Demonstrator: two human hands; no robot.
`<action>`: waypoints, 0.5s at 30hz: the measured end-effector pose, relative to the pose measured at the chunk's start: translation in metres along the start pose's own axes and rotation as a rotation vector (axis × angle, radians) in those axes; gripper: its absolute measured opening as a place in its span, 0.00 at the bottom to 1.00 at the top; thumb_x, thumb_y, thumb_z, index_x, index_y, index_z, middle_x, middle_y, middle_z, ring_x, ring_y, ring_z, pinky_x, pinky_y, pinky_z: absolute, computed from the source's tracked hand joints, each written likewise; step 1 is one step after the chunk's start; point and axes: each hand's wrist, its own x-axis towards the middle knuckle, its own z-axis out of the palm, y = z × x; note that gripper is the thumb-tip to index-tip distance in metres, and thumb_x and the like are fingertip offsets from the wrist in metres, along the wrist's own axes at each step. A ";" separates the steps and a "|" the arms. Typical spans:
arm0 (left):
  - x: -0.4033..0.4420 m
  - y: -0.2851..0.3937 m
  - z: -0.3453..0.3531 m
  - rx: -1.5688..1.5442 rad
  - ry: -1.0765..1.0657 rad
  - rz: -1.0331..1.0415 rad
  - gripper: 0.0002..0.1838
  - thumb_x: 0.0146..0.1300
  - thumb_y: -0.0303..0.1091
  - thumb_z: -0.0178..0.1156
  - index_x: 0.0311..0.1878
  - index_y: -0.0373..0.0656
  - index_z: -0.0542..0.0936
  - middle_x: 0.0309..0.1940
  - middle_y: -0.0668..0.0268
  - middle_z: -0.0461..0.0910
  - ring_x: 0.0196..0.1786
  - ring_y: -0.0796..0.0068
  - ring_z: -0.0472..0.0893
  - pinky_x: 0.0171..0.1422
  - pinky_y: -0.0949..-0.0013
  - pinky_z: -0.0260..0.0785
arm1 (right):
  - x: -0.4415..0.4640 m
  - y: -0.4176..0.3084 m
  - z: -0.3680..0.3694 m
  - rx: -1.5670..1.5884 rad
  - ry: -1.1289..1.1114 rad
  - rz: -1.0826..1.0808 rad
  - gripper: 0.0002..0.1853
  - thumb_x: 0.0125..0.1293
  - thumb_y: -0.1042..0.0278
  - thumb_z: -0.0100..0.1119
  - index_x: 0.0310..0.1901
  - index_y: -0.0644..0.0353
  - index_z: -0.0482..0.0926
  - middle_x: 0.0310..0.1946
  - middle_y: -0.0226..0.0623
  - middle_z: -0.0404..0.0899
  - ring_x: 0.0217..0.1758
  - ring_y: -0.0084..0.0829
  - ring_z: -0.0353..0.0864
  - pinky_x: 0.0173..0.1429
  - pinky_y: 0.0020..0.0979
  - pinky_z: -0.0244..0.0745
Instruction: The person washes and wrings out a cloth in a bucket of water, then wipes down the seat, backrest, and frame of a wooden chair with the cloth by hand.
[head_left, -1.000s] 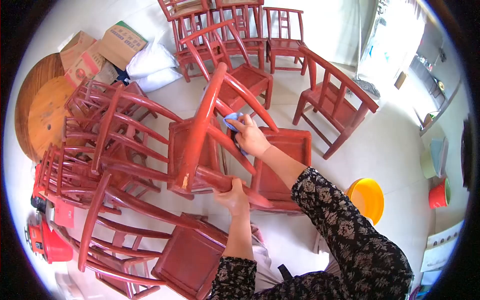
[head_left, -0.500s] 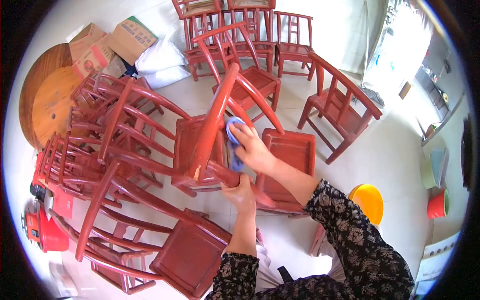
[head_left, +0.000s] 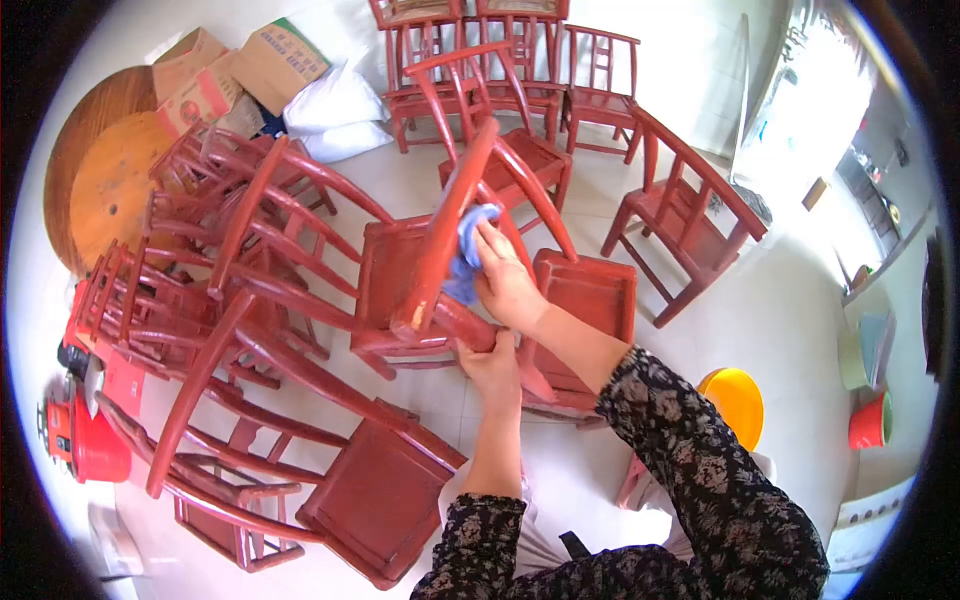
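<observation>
A red wooden chair (head_left: 450, 240) is held up tilted in front of me, its thick top rail slanting toward the camera. My left hand (head_left: 492, 368) is wrapped round one of its posts, low on the near side. In my right hand (head_left: 508, 285) is a blue cloth (head_left: 463, 284), bunched and pressed against the inner side of the top rail. Pale worn patches show near the rail's lower end. Part of the cloth is hidden by the fingers and the rail.
Tangled red chairs (head_left: 240, 220) crowd the left, and another chair (head_left: 380, 490) lies at lower left. More chairs (head_left: 600, 100) stand along the back wall; a single chair (head_left: 690, 215) stands to the right. A yellow basin (head_left: 735, 405) sits near my right elbow. Cardboard boxes (head_left: 280, 65) lean at back left.
The view has shifted slightly. My left hand and the held chair's lower end have risen a little. My right hand and the cloth have moved slightly up along the rail.
</observation>
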 end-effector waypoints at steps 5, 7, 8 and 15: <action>-0.003 0.016 -0.002 -0.004 -0.063 -0.152 0.25 0.54 0.20 0.60 0.55 0.35 0.64 0.44 0.59 0.74 0.42 0.72 0.77 0.46 0.71 0.72 | 0.004 -0.008 -0.042 0.419 -0.028 0.224 0.23 0.47 0.84 0.46 0.48 0.64 0.77 0.57 0.45 0.67 0.64 0.43 0.62 0.67 0.37 0.55; 0.002 -0.003 -0.009 0.004 -0.058 -0.122 0.26 0.54 0.21 0.61 0.56 0.34 0.63 0.46 0.59 0.74 0.45 0.71 0.76 0.50 0.71 0.71 | 0.031 -0.049 -0.063 0.458 -0.047 0.035 0.21 0.50 0.84 0.43 0.48 0.68 0.76 0.58 0.41 0.68 0.62 0.36 0.64 0.65 0.33 0.58; 0.006 -0.011 -0.012 0.000 -0.082 -0.058 0.27 0.54 0.21 0.61 0.57 0.33 0.63 0.47 0.60 0.73 0.46 0.72 0.76 0.52 0.71 0.70 | 0.044 -0.063 -0.065 0.404 -0.105 -0.104 0.20 0.51 0.82 0.46 0.47 0.67 0.77 0.57 0.40 0.68 0.62 0.36 0.65 0.66 0.34 0.56; 0.011 -0.015 -0.009 -0.114 -0.157 0.169 0.24 0.54 0.19 0.61 0.54 0.40 0.67 0.45 0.67 0.74 0.46 0.80 0.73 0.51 0.75 0.65 | 0.062 -0.102 -0.018 0.067 -0.545 -0.345 0.05 0.56 0.65 0.61 0.27 0.55 0.80 0.34 0.31 0.77 0.41 0.36 0.76 0.43 0.36 0.68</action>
